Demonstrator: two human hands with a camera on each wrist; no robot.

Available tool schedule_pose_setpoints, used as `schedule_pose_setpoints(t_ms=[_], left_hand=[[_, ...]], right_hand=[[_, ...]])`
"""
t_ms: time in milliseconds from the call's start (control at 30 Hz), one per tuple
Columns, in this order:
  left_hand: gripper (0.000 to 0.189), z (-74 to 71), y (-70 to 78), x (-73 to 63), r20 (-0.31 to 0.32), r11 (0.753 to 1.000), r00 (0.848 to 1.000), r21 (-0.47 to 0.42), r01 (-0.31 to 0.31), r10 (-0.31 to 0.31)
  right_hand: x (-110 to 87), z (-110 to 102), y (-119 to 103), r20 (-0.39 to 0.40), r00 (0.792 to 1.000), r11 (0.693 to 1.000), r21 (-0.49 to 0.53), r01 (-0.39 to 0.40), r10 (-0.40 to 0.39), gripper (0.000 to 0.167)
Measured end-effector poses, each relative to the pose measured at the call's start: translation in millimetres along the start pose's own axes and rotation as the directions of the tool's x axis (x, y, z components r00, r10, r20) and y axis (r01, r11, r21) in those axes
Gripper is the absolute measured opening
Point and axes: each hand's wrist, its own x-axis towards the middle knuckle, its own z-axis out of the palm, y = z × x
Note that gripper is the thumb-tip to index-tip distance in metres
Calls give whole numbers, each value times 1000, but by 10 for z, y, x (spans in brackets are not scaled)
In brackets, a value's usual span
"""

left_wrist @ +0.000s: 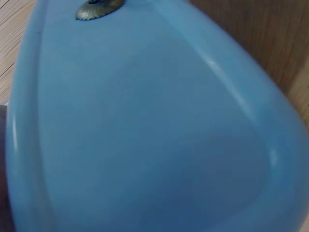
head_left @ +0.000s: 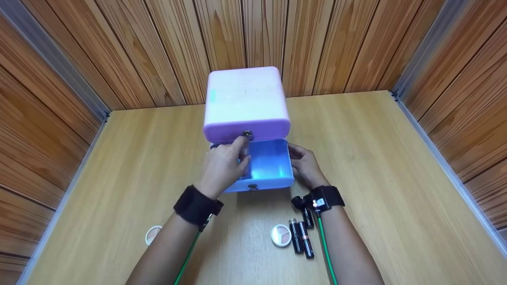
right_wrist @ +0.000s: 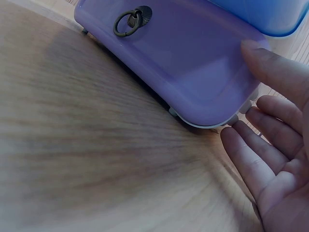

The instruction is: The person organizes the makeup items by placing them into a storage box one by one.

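A small plastic drawer cabinet with a pink top [head_left: 247, 97] has its blue drawer [head_left: 271, 158] pulled out. My left hand [head_left: 223, 166] reaches over that drawer's left side, fingers down inside and thumb near its middle. A small dark object [head_left: 215, 146] shows at the drawer's back left corner; I cannot tell what the left fingers hold. The blue drawer front [left_wrist: 145, 121] fills the left wrist view. My right hand [head_left: 307, 164] is at the cabinet's right side. In the right wrist view its thumb rests at the edge of the lower purple drawer [right_wrist: 193, 67], the other fingers loosely extended alongside.
Several black lipstick tubes [head_left: 296, 237] lie on the table [head_left: 364, 166] near the right wrist. Beside them is a round palette [head_left: 281, 236]; another round palette [head_left: 152, 234] is partly hidden by the left forearm. Wood-panelled walls [head_left: 253, 35] stand behind and at both sides.
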Motion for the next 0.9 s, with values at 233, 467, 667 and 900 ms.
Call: schedule_pose_setpoints(t_ms=[233,467,667,900], left_hand=[[17,69,-27,-2,21,999,1000,41,-14,13],[8,84,-19,28,162,997,983,20,79,-81],[8,68,-12,42,272,988,951,-1,156,-149],[9,71,-28,41,291,986,943,-2,167,-159]], right_hand=[[-1,11,-9,-2,1000,999,31,-16,16,58],[-2,7,-12,-6,1000,1000,10,-18,18,57],[-3,3,-7,-14,1000,999,-27,-21,21,56],[-3,7,-23,-4,1000,1000,-20,-3,3,56]])
